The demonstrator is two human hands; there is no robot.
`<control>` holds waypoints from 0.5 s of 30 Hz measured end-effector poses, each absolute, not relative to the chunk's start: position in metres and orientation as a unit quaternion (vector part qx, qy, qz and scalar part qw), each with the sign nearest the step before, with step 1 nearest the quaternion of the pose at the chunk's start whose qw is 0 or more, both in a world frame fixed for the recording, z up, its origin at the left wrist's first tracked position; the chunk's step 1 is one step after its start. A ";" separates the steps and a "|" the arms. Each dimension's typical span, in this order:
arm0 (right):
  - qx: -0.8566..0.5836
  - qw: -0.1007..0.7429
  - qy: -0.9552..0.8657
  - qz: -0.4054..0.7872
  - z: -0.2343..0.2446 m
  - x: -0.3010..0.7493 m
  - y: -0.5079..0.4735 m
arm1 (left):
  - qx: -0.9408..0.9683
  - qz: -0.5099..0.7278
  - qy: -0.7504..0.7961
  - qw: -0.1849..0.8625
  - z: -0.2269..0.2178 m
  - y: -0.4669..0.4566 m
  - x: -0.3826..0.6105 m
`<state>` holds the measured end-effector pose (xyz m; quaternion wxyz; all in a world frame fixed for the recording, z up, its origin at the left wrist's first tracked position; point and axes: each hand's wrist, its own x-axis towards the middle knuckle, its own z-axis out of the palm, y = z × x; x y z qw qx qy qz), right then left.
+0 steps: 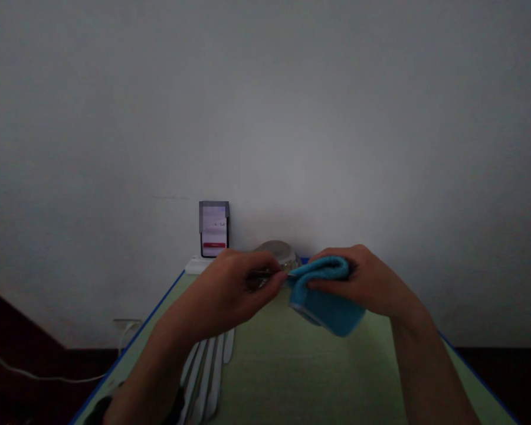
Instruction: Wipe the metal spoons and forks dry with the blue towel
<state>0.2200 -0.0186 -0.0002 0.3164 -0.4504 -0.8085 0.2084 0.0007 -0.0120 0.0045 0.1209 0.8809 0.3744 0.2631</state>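
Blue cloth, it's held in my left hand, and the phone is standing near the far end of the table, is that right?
Not quite: the head view shows the blue cloth held in your right hand, not your left hand. The phone is indeed standing near the far end of the table.
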 end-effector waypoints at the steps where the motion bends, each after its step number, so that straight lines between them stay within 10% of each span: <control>1: -0.444 0.303 -0.819 0.201 0.001 0.217 -0.019 | 0.888 0.254 0.369 0.108 0.004 -0.013 0.003; 15: -0.500 0.402 -0.745 0.182 -0.014 0.226 -0.004 | 0.847 0.338 0.389 0.128 0.003 0.000 -0.016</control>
